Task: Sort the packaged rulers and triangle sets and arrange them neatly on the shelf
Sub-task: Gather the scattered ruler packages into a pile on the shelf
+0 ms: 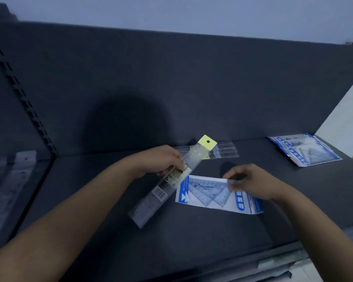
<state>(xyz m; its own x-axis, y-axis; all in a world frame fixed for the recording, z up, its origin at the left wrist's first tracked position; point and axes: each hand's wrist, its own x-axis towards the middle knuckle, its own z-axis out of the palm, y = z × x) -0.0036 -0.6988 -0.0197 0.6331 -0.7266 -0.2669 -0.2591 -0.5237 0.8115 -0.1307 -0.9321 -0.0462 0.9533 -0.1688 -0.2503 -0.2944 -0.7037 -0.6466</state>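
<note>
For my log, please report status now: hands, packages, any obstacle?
Left hand grips packaged ruler. Right hand pinches triangle set. Stack of triangle sets far right, not blocking.

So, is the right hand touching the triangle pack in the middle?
Touching. The head view shows the right hand pinching the top edge of the triangle pack, with the fingers curled over the packet.

- No word or number can be read anywhere; all print is blurred
- Ruler pack (171, 180): a barcode label (160, 193), black bars on white, digits unreadable; small dark print on the pale card above it, illegible
- Triangle pack (204, 195): blue block letters at its right end, not readable
- Stack of triangle packs (306, 149): the same blue block letters, blurred
</note>
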